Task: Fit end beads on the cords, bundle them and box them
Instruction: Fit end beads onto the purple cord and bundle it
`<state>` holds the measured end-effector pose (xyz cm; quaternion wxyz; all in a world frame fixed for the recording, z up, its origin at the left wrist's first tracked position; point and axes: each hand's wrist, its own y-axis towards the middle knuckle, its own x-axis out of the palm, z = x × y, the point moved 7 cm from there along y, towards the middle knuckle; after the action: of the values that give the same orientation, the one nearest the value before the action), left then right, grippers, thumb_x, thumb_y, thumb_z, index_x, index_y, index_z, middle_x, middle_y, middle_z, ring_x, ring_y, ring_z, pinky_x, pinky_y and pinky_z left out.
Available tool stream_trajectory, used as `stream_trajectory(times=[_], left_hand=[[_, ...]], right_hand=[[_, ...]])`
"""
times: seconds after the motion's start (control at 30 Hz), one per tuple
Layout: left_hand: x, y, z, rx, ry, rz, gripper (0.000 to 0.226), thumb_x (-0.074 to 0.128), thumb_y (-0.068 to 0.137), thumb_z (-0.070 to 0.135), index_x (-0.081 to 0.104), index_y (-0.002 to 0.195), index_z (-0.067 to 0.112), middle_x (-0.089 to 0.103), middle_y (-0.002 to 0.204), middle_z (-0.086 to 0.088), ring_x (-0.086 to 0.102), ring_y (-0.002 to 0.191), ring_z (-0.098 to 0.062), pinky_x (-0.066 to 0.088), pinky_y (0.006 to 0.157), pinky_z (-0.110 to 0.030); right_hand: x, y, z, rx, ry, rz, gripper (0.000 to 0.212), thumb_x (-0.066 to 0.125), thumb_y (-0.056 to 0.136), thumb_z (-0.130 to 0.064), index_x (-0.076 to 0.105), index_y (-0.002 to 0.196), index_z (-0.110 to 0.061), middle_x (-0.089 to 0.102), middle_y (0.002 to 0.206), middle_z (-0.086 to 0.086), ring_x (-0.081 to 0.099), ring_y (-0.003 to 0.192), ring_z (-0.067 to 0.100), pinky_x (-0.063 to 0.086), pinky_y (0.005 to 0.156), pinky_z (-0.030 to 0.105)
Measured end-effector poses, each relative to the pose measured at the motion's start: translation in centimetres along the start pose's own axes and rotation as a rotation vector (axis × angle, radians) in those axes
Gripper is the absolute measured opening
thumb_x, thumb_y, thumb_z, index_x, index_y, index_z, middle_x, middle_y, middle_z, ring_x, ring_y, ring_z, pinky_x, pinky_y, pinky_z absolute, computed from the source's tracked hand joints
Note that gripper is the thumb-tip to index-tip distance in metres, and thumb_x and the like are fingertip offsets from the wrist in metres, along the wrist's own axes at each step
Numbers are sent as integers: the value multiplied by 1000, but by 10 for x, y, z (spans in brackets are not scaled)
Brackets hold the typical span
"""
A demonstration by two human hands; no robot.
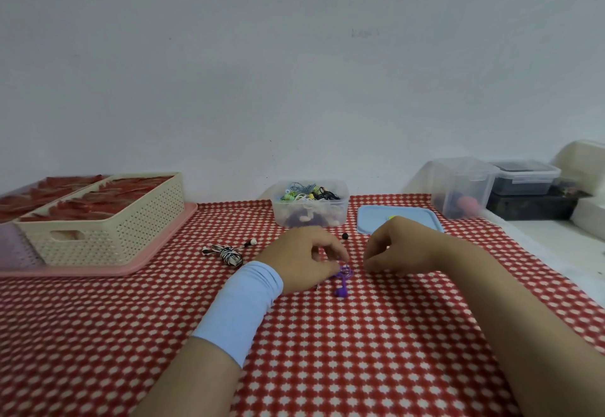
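While coiled, the thin purple cord (345, 272) lies between both hands.
Left hand (301, 257) pinches it; right hand (401, 248) curled, grip unclear; round purple bead (341, 291) trails nearward.

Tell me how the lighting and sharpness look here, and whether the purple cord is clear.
Head view: soft, even light, no glare, only faint shadows on the tablecloth; head view bends towards its edges from the wide angle; head view is slightly soft overall, so the purple cord reads as a blurry tangle, its detail unreadable.

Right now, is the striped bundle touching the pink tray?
Apart. The head view shows bare tablecloth between the striped bundle and the pink tray.
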<state>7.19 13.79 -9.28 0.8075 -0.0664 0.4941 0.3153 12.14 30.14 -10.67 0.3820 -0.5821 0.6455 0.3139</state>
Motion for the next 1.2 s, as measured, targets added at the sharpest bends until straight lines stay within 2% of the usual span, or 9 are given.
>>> stream_trajectory(times=[0.17,0.33,0.43,0.57,0.67,0.77,0.87,1.0,1.2], left_hand=[[17,-2,4,-2,80,-242,28,78,80,35,74,107,37,61,92,23,55,85,4,45,76,-14],[10,1,5,29,-1,-51,14,73,84,39,77,96,32,61,93,22,54,82,5,44,75,-15],[1,4,-8,-85,-322,188,14,69,89,35,75,95,25,67,91,17,60,83,2,46,74,-13],[10,5,-22,-249,-816,252,10,66,93,18,71,100,14,63,64,5,52,53,-8,43,50,-18],[12,7,-27,-251,-952,282,20,65,93,12,68,112,18,63,68,0,52,56,-11,46,53,-23],[16,8,-32,-308,-1195,275,19,64,93,8,70,110,9,65,73,-3,58,62,-11,53,59,-22],[21,7,-30,-336,-1407,184,19,59,93,2,68,109,2,69,82,-4,65,75,-12,58,66,-22],[24,6,-29,-329,-1451,138,19,56,94,0,68,108,2,70,90,-8,68,84,-15,59,68,-22],[26,6,-30,-349,-1230,174,25,61,95,16,67,115,4,70,84,-7,63,60,-10,54,54,-19]], right_hand=[[-4,3,0,-4,268,129,5,79,86,-15,78,87,-19,77,79,-1,64,55,12,53,56,18],[-1,5,-1,-9,440,167,6,75,91,-14,79,94,-15,71,65,-1,52,48,13,43,44,21],[-1,3,-3,-8,541,171,12,71,94,-21,79,93,-12,65,59,2,52,50,14,43,45,23],[3,2,-8,-42,698,144,14,67,96,-11,80,101,-12,69,67,6,54,56,17,44,48,26],[6,0,-13,-66,737,116,13,69,94,-10,80,101,-11,70,70,7,55,56,16,44,48,23],[9,1,-17,-57,808,111,12,68,94,-8,77,102,-5,69,64,0,58,53,9,42,45,20],[9,3,-17,-46,880,129,13,71,91,-7,77,101,-4,71,81,15,60,57,13,42,44,22],[8,5,-17,-54,964,160,12,73,88,-5,76,99,-5,73,81,10,54,52,14,39,41,22],[14,4,-28,-113,978,94,20,74,81,-16,77,98,-4,70,75,6,54,53,13,36,42,23]])
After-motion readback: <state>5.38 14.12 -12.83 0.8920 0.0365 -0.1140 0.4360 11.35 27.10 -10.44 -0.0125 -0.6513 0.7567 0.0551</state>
